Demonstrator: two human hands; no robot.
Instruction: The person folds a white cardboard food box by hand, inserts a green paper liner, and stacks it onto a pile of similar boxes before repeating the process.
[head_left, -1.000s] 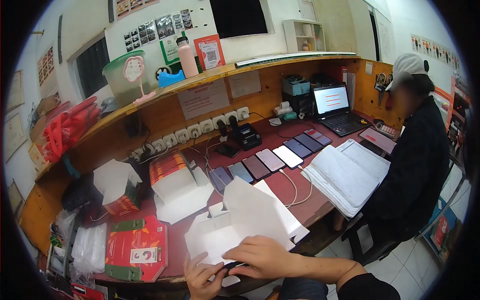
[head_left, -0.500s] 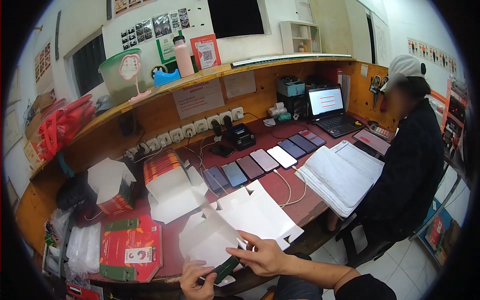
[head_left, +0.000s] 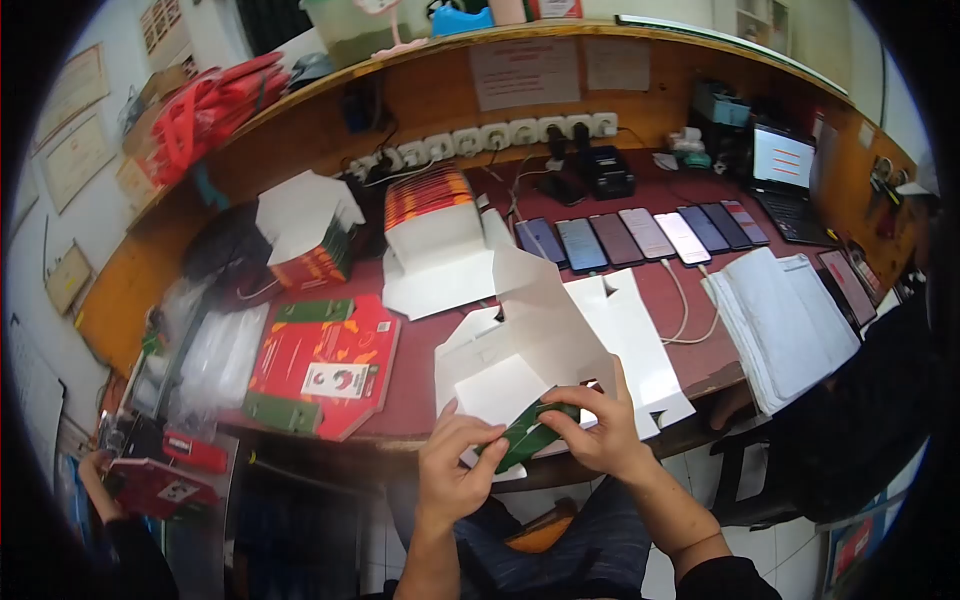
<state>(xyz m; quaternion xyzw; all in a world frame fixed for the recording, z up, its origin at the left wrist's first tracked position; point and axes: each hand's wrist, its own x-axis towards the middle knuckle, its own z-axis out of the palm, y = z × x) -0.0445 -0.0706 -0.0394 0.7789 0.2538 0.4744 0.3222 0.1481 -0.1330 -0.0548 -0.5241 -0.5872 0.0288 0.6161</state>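
Note:
Both hands are on a carton box (head_left: 495, 345) with a white inside, its walls partly standing up over the table's front edge. Fingers and thumb of my left hand (head_left: 455, 465) pinch the left end of its green flap (head_left: 525, 440). My right hand (head_left: 597, 428) grips the flap's other end and the corner beside it. The flap is bent between them; exactly how its layers tuck is hidden by my fingers. Beneath the box, to the right, lies a flat white carton sheet (head_left: 640, 345) with small cut-outs.
A flat red carton (head_left: 335, 375), folded cartons (head_left: 435, 205) and an opened box (head_left: 310, 230) lie left. Several phones (head_left: 640, 238), papers (head_left: 785, 320) and a laptop (head_left: 785, 170) line the right. Another person's hand (head_left: 95, 475) holds a red carton; someone else sits right.
The view has swung left and down, so things appear further right. My hands have raised the box's walls and now pinch the green flap closer together. A second person's hand appears lower left.

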